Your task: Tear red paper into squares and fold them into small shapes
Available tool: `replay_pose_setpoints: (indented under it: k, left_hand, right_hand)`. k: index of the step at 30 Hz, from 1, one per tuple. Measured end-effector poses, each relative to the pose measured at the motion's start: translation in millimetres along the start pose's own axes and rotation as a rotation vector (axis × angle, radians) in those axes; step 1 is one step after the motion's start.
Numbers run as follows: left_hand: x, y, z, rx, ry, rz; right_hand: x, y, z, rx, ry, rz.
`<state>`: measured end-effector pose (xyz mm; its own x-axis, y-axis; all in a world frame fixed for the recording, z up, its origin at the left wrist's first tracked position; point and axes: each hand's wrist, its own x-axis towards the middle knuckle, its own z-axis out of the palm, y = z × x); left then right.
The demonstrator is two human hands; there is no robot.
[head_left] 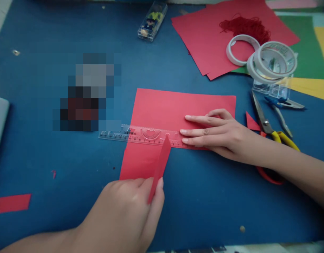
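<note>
A red paper sheet (177, 109) lies on the blue table cover (45, 158). Across it lies a clear plastic ruler (140, 135). My right hand (217, 131) rests flat on the sheet and on the ruler's right end, fingers stretched out to the left. My left hand (127, 207) is near the front edge, fingers pinched on a red paper strip (160, 167), the part of the sheet below the ruler, lifted and tilted up from the table.
Scissors with yellow and red handles (270, 130) lie right of my right hand, with a small red scrap (252, 123). Tape rolls (270, 61), red thread and more coloured sheets (204, 38) sit at the back right. A clear box (152, 21) is at the back. A red offcut (11, 203) lies at the left.
</note>
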<state>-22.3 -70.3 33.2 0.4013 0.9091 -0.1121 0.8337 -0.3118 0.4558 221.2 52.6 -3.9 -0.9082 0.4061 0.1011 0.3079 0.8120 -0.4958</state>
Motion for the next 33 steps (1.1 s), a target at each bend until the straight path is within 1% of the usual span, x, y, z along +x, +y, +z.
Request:
replay_pose_setpoints:
  k: [4,8,12,14,17,21,24,26,27,30,31,32,33]
  left_hand:
    - [0,1,-2.6,0.075,0.024,0.064]
    - [-1,6,4.4,0.246,0.104,0.210]
    - [-2,13,21.8,0.325,0.226,0.137]
    - [0,15,30.4,0.370,0.285,0.153]
    - [8,19,39.2,0.434,0.335,0.178]
    - [14,19,42.4,0.462,0.351,0.189]
    - [13,17,37.6,0.376,0.354,0.150]
    - [12,14,29.1,0.254,0.299,0.089]
    - [13,13,23.1,0.175,0.237,0.045]
    - [16,4,0.4,-0.087,-0.063,-0.171]
    - [17,0,-7.2,-0.172,-0.142,-0.249]
    - [18,-4,-13.9,-0.236,-0.171,-0.294]
    - [18,-8,-19.2,-0.260,-0.175,-0.336]
  right_hand:
    - [1,0,0,0.004,-0.005,0.009]
    - [0,-1,-1,-0.012,-0.011,0.002]
    - [0,-1,-1,-0.039,-0.014,-0.004]
    - [0,-1,0,-0.053,-0.014,-0.001]
    - [1,-2,0,-0.069,-0.029,0.003]
    - [1,-4,-1,-0.087,-0.043,0.011]
    - [1,-5,-2,-0.090,-0.048,0.004]
    - [1,-5,-1,-0.085,-0.041,-0.002]
    - [1,-5,-1,-0.082,-0.037,-0.001]
    - [0,-4,0,-0.070,-0.029,0.008]
    - [0,-4,0,-0.065,-0.026,0.007]
    - [0,-4,0,-0.059,-0.021,0.005]
    - [0,-3,1,-0.053,-0.016,0.002]
